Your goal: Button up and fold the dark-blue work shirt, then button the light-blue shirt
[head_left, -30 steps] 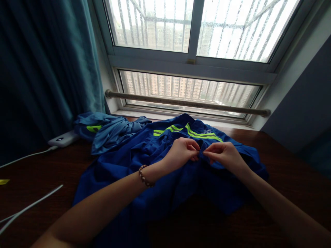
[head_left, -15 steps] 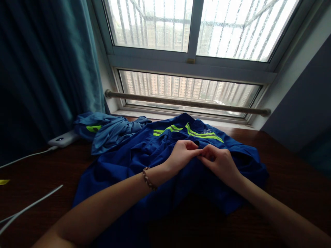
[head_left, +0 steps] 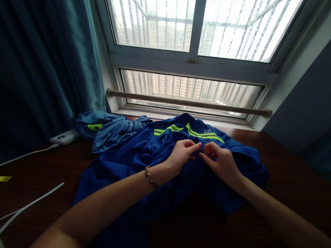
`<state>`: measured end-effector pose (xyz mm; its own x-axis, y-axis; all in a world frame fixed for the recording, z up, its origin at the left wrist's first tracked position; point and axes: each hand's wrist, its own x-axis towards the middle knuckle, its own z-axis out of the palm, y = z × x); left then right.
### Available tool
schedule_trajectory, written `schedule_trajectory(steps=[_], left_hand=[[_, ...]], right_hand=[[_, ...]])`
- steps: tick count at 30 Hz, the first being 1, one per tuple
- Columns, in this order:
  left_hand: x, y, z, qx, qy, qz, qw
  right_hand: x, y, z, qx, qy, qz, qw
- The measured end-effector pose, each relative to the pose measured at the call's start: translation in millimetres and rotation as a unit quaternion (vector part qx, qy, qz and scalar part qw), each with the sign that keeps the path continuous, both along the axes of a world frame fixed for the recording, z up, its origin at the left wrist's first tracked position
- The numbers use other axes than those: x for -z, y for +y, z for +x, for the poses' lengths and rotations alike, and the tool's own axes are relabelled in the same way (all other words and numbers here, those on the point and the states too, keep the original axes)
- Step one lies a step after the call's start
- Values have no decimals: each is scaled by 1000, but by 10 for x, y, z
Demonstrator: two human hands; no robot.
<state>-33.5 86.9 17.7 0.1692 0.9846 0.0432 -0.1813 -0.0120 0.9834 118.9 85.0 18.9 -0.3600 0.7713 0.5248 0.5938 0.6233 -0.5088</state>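
Observation:
A blue work jacket (head_left: pixel 155 151) with yellow-green and grey reflective stripes lies spread on the dark wooden table. My left hand (head_left: pixel 182 155), a braided bracelet on its wrist, pinches the jacket's front near the middle, below the stripes. A small dark piece shows just above its fingers; I cannot make out what it is. Close beside it, my right hand (head_left: pixel 221 160) has curled fingers and its thumb bent toward the index finger, on the same stretch of cloth. The cloth between the fingertips is mostly hidden.
A bunched lighter-blue garment (head_left: pixel 113 129) lies at the jacket's left. Beside it rests a white device (head_left: pixel 66 137) with a cable. More white cable (head_left: pixel 33 203) and a yellow piece (head_left: pixel 5 178) are at the left. A window with a rail (head_left: pixel 186 101) stands behind.
The fingertips of my two hands were together and are now slightly apart. My left thumb has lifted a little. The jacket lies as before.

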Motion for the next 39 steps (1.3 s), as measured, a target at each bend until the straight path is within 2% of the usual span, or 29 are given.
schedule_trajectory(steps=[9,19,21,26,29,34,39], left_hand=[[18,11,7,-2,-39,-40,998],[43,10,47,-39,-96,-124,987],[61,21,48,-43,-77,-100,991],[82,33,51,-51,5,57,997],[80,24,51,-50,31,88,994],[99,21,40,-46,45,108,992],[63,-9,61,-31,33,72,996]], right_hand=[[14,10,7,16,3,4,1000],[44,23,-3,14,4,2,1000],[51,23,-7,9,9,-9,1000],[33,18,1,-42,45,-84,995],[23,25,10,-57,48,-104,992],[76,27,10,-64,-14,-54,996],[113,11,17,-4,-109,81,991]])
